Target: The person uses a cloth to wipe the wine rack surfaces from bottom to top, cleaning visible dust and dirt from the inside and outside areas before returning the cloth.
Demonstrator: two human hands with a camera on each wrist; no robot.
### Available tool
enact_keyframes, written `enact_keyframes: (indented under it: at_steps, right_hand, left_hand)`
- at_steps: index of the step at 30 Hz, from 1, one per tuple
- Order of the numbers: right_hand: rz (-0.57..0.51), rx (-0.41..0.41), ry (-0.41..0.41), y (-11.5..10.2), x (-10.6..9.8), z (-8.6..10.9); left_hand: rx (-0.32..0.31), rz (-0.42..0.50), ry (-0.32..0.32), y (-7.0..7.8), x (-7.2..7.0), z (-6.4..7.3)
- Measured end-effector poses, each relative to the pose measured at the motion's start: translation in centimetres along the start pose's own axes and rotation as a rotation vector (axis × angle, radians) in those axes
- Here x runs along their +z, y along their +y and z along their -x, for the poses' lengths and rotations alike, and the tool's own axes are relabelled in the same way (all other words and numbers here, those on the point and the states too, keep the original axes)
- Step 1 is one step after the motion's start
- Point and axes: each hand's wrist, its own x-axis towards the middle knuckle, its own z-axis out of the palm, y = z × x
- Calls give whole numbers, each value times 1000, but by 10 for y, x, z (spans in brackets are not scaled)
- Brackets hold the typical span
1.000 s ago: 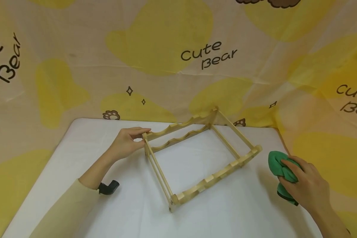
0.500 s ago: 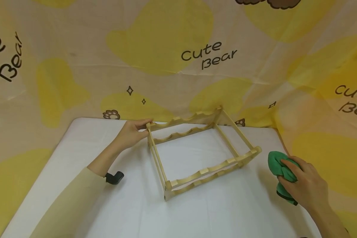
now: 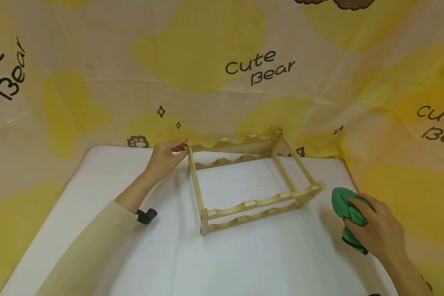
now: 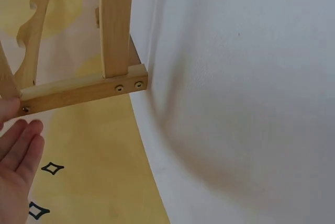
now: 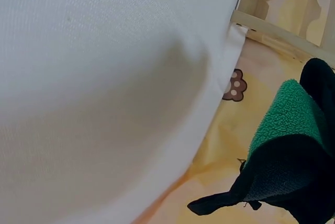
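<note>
Holding rack (image 3: 260,203): assembled; your left grip (image 3: 164,159) pinches its far-left corner.
Green cloth (image 3: 342,202): clutched by right grip (image 3: 382,228), apart; remainder unclear.

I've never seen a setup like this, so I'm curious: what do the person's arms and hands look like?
The left arm wears a long, pale cream cloth sleeve that stops short of the wrist; a small, bent black piece juts out by its cuff. The left hand and right hand are ungloved. No sleeve shows on the right forearm.
</note>
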Motion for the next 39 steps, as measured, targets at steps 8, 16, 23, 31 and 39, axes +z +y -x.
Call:
enact_keyframes:
  at_steps: [8, 16, 23, 31, 39]
  right_hand:
    - [-24, 13, -41, 0, 1, -6]
    - [-32, 23, -44, -3, -1, -5]
    - [-10, 7, 3, -5, -3, -3]
    - [-21, 28, -24, -6, -5, -1]
    - [-17, 30, -35, -8, -5, 1]
  left_hand:
    - [14, -111, 39, 6, -5, -1]
    - [25, -207, 31, 30, -14, 25]
    - [219, -231, 38, 55, -10, 58]
    - [342, -150, 34, 76, 3, 88]
    - [368, -61, 0, 93, 22, 109]
